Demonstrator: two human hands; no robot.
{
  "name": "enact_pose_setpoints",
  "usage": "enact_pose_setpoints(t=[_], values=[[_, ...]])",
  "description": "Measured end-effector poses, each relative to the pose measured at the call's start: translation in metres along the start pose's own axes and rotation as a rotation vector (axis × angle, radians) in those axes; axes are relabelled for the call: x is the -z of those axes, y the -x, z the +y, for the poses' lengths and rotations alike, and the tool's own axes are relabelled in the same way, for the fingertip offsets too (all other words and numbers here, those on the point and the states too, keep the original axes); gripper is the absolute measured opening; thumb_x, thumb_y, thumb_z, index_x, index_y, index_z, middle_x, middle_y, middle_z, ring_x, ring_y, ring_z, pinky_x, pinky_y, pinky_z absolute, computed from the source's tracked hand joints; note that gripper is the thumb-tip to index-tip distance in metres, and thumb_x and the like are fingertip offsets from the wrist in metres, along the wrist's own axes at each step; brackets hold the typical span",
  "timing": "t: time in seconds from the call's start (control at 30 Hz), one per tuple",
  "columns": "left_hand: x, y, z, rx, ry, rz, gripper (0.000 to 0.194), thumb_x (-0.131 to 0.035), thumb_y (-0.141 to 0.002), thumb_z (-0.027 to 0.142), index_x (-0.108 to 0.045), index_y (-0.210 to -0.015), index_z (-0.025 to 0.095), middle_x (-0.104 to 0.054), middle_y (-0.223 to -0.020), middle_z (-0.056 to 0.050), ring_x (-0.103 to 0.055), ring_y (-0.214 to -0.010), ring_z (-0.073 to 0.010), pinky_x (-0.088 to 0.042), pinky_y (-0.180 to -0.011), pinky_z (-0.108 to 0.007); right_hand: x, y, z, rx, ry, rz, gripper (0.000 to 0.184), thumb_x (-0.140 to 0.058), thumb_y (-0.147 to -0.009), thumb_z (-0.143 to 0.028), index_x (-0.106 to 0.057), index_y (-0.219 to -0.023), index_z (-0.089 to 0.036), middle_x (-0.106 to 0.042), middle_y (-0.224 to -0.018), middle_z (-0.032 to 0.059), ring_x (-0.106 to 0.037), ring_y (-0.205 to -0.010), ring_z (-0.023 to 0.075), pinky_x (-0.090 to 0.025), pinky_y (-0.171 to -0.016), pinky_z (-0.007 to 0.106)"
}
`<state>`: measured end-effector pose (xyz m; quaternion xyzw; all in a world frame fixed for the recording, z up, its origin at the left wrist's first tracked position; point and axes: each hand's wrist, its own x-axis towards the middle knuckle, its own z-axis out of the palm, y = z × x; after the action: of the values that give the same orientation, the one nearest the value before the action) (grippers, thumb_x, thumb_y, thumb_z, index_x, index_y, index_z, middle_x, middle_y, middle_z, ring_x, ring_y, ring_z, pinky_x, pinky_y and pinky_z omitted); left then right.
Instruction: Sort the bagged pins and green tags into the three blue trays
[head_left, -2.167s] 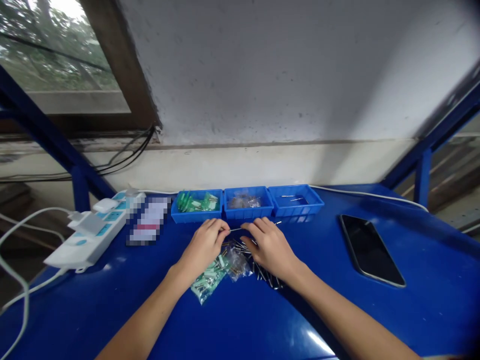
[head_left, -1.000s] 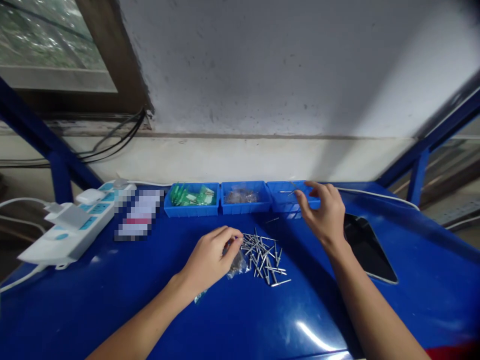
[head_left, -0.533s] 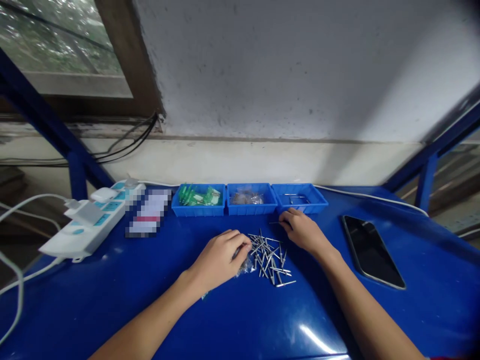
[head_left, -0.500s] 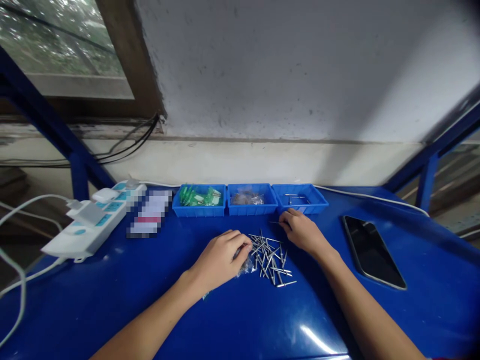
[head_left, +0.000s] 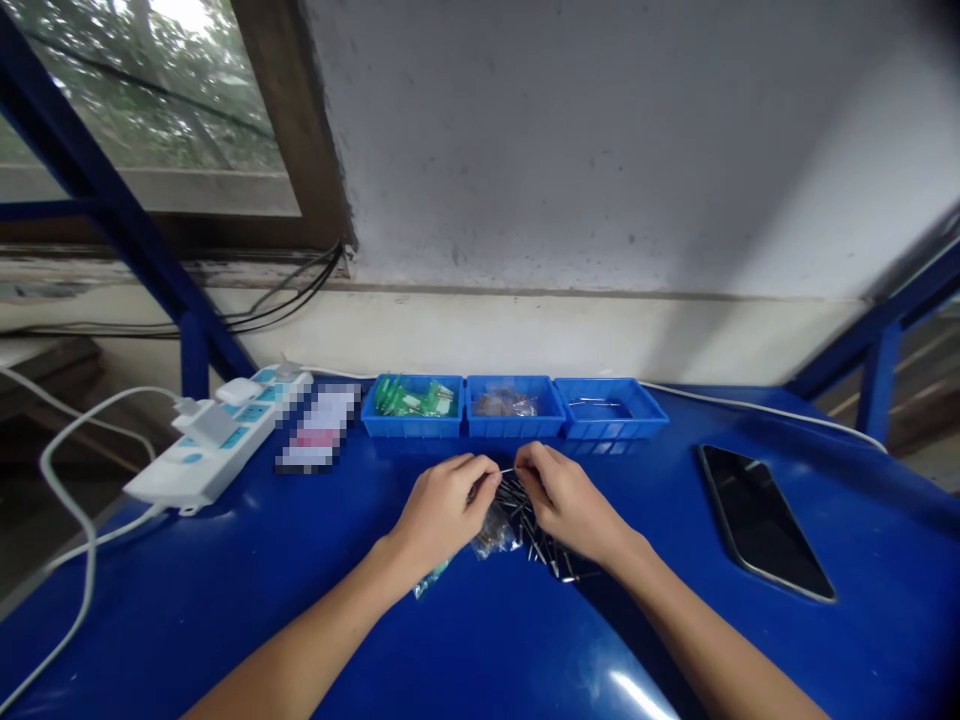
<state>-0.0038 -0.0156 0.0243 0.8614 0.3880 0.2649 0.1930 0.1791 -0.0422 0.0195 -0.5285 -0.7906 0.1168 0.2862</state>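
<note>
Between my two hands runs a thin silvery blind rivet point(head_left: 508, 470), its ends at the fingertips. My left hand point(head_left: 448, 497) pinches around its left end, and my right hand point(head_left: 568, 500) closes on its right end. Below them lies a loose pile of blind rivets point(head_left: 534, 537), partly covered by my right hand. A clear plastic bag point(head_left: 495, 532) with small contents I cannot make out rests under my left fingers. Close to my left wrist, a second small bag with green print point(head_left: 429, 580) shows partly.
Three blue bins stand in a row: one with green packets point(head_left: 412, 428), one with clear bags point(head_left: 515, 426), one with a few rivets point(head_left: 611, 428). A black phone point(head_left: 765, 525) lies right; a power strip point(head_left: 214, 450) with cables and a blurred-out item point(head_left: 319, 430) lie left.
My right hand has moved left and down from near the right bin, bringing a thin rivet to my left hand. My left hand stays over the bag. The view has shifted slightly.
</note>
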Motion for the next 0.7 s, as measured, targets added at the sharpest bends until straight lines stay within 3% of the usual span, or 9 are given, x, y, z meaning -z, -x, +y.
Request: enact_pose_setpoints(t=[0.23, 0.4, 0.7], values=[[-0.002, 0.002, 0.002, 0.008, 0.025, 0.009, 0.022, -0.036, -0.093, 0.027, -0.054, -0.081, 0.021, -0.059, -0.07, 0.001, -0.055, -0.062, -0.0136, -0.041, -0.06, -0.025, 0.001, 0.0, -0.003, 0.035, 0.016, 0.006, 0.011, -0.033, -0.09, -0.013, -0.04, -0.086, -0.02, -0.053, -0.08, 0.003, -0.05, -0.07, 0.0153, -0.038, -0.061, 0.026], [-0.003, 0.002, 0.003, 0.023, 0.085, 0.05, 0.018, -0.041, -0.092, 0.03, -0.051, -0.105, 0.022, -0.064, -0.083, -0.002, -0.061, -0.072, -0.0161, -0.045, -0.061, -0.025, 0.003, 0.0, -0.006, 0.047, 0.145, 0.019, 0.012, -0.033, -0.086, -0.01, -0.04, -0.084, -0.02, -0.051, -0.076, 0.002, -0.047, -0.063, 0.0152, -0.034, -0.057, 0.027], [-0.006, 0.003, 0.002, -0.039, -0.023, 0.057, 0.013, -0.039, -0.09, 0.022, -0.051, -0.086, 0.021, -0.062, -0.077, 0.0, -0.058, -0.071, -0.0153, -0.043, -0.064, -0.026, -0.007, 0.0, -0.005, 0.012, 0.239, -0.035, 0.016, -0.035, -0.089, -0.017, -0.045, -0.076, -0.02, -0.056, -0.067, 0.0012, -0.053, -0.06, 0.0148, -0.031, -0.056, 0.025]])
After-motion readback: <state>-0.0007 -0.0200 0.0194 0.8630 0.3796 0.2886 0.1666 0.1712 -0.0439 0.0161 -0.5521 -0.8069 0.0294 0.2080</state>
